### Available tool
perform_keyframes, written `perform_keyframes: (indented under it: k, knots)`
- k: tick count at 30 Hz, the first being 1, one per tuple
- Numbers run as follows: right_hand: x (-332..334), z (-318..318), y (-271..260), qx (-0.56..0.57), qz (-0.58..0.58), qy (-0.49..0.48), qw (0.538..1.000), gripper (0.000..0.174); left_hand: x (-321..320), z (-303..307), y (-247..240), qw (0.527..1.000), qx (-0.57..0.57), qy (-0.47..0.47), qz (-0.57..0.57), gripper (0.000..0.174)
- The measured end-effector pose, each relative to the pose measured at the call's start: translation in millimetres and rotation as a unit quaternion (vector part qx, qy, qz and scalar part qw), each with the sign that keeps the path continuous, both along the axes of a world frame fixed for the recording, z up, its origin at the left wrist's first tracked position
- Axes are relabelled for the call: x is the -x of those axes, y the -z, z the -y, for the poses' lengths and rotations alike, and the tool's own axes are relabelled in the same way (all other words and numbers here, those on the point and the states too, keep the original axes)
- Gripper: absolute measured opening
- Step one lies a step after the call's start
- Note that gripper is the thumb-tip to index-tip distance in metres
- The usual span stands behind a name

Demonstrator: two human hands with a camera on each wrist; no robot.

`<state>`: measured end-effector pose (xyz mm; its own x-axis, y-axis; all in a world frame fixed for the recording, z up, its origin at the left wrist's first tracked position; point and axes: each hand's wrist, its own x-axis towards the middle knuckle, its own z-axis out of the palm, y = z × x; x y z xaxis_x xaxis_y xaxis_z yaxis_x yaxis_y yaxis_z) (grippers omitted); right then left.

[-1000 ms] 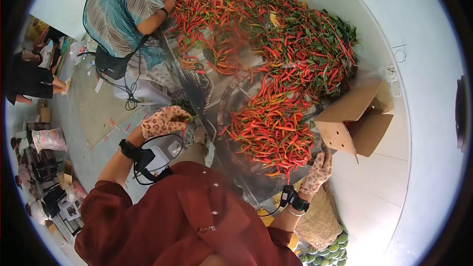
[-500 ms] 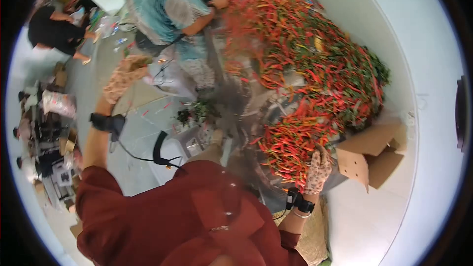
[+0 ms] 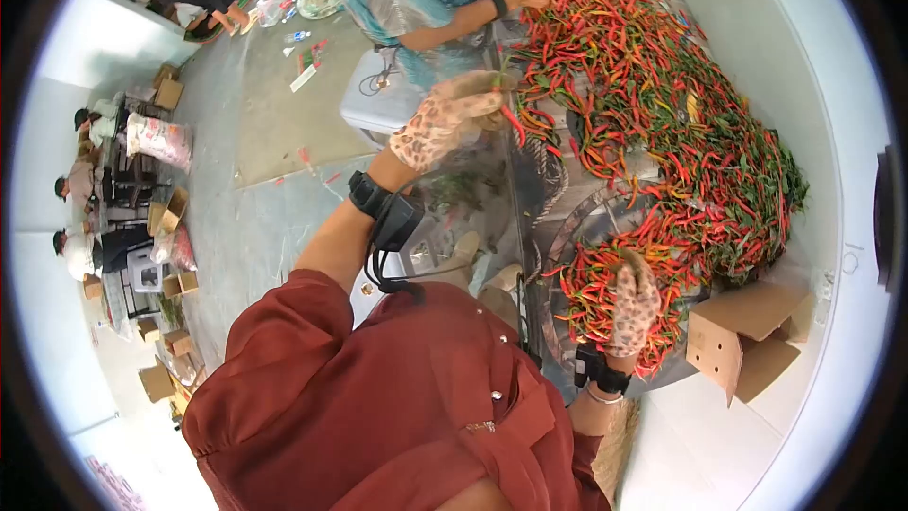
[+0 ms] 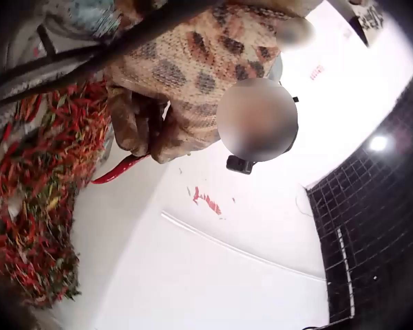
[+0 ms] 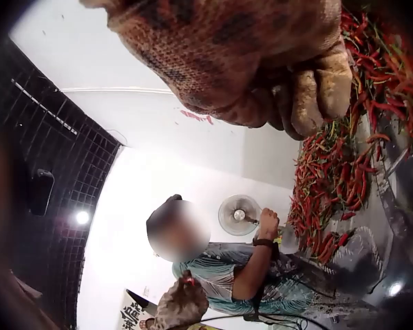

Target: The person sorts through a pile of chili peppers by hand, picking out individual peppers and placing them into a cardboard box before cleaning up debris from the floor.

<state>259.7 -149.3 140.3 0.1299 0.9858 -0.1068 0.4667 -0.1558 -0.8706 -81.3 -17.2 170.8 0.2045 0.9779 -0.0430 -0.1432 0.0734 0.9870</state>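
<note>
My left hand point(image 3: 449, 118), in a leopard-print glove, is raised beside the table's left edge. It pinches a single red chili pepper point(image 4: 120, 169) between thumb and fingers, the red end hanging out below them. My right hand point(image 3: 634, 308), in a matching glove, is over the near part of the chili pile point(image 3: 695, 218). Its fingers point(image 5: 306, 103) are curled in the right wrist view; I cannot tell whether they hold a pepper. Red and orange peppers, with green stems and leaves, lie around this hand.
An open cardboard box point(image 3: 747, 336) stands right of the pile. Across the table another person point(image 3: 426, 0) reaches into the peppers. A grey plastic stool point(image 3: 378, 99) is left of the table. Stems and leaves point(image 3: 463, 185) lie on the floor below my left hand.
My left hand moves out to the left, then up and back toward the table. My right hand shifts from the pile's near edge to over the peppers. The head view swings left.
</note>
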Motion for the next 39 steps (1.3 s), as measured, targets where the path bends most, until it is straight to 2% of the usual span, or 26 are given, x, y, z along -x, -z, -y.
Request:
perform_keyframes:
  k: [3,5,9,10,11,12,13,14,15,16,17,18,19,21,22,23,24,26,27,28,31,35,36,37,38,39]
  knots:
    - [16,-2,-4,0.007,0.035,-0.053,0.998,0.022,-35,-12,4,0.999,0.021,0.020,0.030,0.037]
    - [24,-2,-6,-0.080,0.025,-0.074,0.994,0.023,-58,-19,12,0.998,0.046,0.040,-0.005,0.038]
    - [22,8,2,-0.114,0.061,-0.109,0.986,0.022,-112,-19,9,0.988,0.024,0.144,-0.052,0.038]
    - [21,10,2,-0.113,0.030,-0.128,0.985,0.025,-124,-18,22,0.989,-0.046,0.137,-0.022,0.036]
    - [20,11,0,-0.111,0.007,-0.138,0.984,0.028,-131,-18,33,0.955,-0.203,0.104,-0.190,0.036]
    - [19,16,14,-0.175,0.013,-0.157,0.972,0.031,-145,-14,33,0.872,-0.361,0.069,-0.324,0.036]
    - [17,20,26,-0.229,0.031,-0.169,0.958,0.033,-164,-10,28,0.911,-0.307,0.102,-0.257,0.033]
    - [11,17,-3,-0.138,-0.154,-0.180,0.962,0.036,-181,-5,15,0.892,-0.313,0.132,-0.296,0.030]
    - [13,12,29,-0.332,0.004,-0.220,0.917,0.031,-192,-5,10,0.864,-0.342,0.146,-0.341,0.025]
    - [13,12,30,-0.146,-0.196,-0.200,0.949,0.031,-205,-3,2,0.837,-0.367,0.188,-0.359,0.025]
    - [10,8,45,-0.334,0.139,-0.227,0.904,0.034,-211,-7,24,0.806,-0.462,0.159,-0.333,0.030]
    - [12,11,36,-0.178,-0.106,-0.162,0.965,0.039,-215,-7,26,0.900,-0.272,0.214,-0.266,0.032]
    - [20,12,15,-0.101,-0.055,-0.104,0.988,0.045,-201,-13,49,0.898,-0.205,0.269,-0.280,0.039]
    - [26,11,23,-0.088,-0.066,-0.042,0.993,0.048,-176,-49,135,0.924,-0.152,0.279,-0.214,0.044]
    - [22,10,16,-0.089,-0.061,-0.020,0.994,0.048,-170,-56,144,0.918,-0.157,0.299,-0.207,0.044]
    - [20,8,3,-0.047,-0.060,-0.045,0.996,0.050,-165,-61,152,0.726,-0.427,0.274,-0.464,0.047]
    - [19,7,-3,-0.003,-0.061,-0.067,0.996,0.052,-170,-62,150,0.410,-0.632,0.191,-0.629,0.050]
    - [44,-11,43,-0.048,-0.040,-0.038,0.997,0.050,-199,-71,143,0.441,-0.646,0.229,-0.579,0.049]
    - [53,-20,59,-0.092,-0.015,-0.044,0.995,0.048,-159,-58,138,0.475,-0.640,0.252,-0.549,0.049]
    - [60,-25,56,-0.092,-0.015,-0.037,0.995,0.044,-196,-72,133,0.508,-0.630,0.273,-0.521,0.049]
    - [74,-38,51,0.009,0.004,-0.032,0.999,0.040,-197,-88,115,0.590,-0.590,0.333,-0.440,0.048]
    - [89,-31,37,-0.093,0.034,0.044,0.994,0.034,-228,-90,81,0.669,-0.512,0.428,-0.327,0.048]
    - [93,-27,31,-0.165,0.005,0.062,0.984,0.032,-232,-75,52,0.776,-0.364,0.417,-0.302,0.035]
    - [99,-27,47,-0.251,-0.053,0.083,0.963,0.031,-247,-67,62,0.774,-0.365,0.435,-0.279,0.035]
    - [104,-27,43,-0.209,0.012,0.105,0.972,0.030,-237,-111,105,0.846,-0.121,0.509,-0.104,0.038]
    - [107,-28,34,-0.165,0.073,0.125,0.976,0.029,-232,-136,139,0.827,0.143,0.539,0.067,0.043]
